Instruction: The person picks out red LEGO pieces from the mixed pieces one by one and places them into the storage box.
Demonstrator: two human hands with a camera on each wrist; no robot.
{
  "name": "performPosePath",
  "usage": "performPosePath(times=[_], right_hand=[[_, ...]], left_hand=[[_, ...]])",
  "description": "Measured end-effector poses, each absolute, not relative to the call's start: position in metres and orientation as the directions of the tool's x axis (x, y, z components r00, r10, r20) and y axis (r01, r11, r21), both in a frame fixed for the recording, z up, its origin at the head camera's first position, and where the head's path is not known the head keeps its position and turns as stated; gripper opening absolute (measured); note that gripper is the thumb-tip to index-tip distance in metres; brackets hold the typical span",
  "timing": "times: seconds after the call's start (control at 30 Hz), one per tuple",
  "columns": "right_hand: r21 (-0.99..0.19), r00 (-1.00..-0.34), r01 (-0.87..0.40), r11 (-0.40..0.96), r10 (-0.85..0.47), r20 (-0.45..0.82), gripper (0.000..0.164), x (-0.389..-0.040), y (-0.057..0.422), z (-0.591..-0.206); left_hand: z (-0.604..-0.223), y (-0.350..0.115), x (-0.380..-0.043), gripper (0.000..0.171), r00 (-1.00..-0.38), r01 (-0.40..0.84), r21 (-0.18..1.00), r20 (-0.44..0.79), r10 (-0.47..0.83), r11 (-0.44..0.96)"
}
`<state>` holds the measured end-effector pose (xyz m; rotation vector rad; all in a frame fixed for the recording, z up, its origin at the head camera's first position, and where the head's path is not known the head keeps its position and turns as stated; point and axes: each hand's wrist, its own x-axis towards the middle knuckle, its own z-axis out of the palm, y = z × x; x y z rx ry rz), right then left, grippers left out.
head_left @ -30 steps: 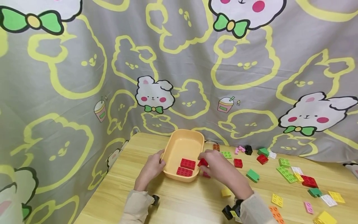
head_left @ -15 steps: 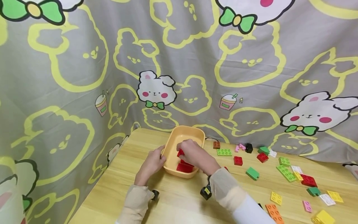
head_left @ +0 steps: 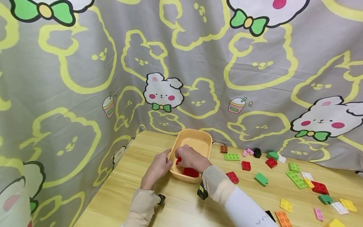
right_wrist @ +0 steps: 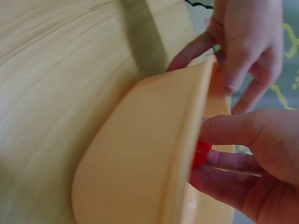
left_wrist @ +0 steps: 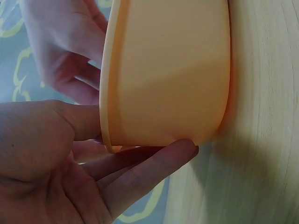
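My left hand grips the left side of a light-orange plastic tub, thumb at the rim and fingers against its outer wall. In the left wrist view, those fingers lie along the tub's end. My right hand reaches inside the tub and pinches a red toy building brick near the left wall. The right wrist view shows this brick between thumb and fingers, partly hidden by the rim. More red shows on the tub floor below the right hand, partly covered by it.
Right of the tub lie loose bricks: a red one, a dark green one, a lime one, an orange one and several others. A patterned grey curtain hangs behind the wooden table.
My right hand has moved left from the tub's right rim into the tub, carrying a red brick. The left hand keeps its hold. The view has shifted slightly.
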<state>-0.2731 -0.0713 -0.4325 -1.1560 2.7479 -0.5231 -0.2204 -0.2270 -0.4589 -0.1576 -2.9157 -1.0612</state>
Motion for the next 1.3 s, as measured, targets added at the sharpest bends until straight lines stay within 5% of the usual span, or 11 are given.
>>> performPosePath(times=[0.63,1.0,1.3], right_hand=[[-0.349,-0.720,-0.654,0.671,-0.693,0.017,0.023,-0.268,-0.065,-0.437],[-0.463,-0.782,-0.602,0.650,-0.596,0.181,0.027,-0.248,-0.003,-0.390],[-0.499,-0.849,-0.527,0.688,-0.440,0.291,0.034,-0.225,0.063,-0.397]], left_hand=[[-0.460,-0.222,-0.218,0.051,-0.993,0.113,0.662,0.067,0.092,0.741],[-0.461,-0.226,-0.220,0.051,-0.996,0.085,0.653,0.059,0.061,0.753],[-0.461,-0.226,-0.220,0.051,-0.996,0.090,0.657,0.063,0.065,0.749]])
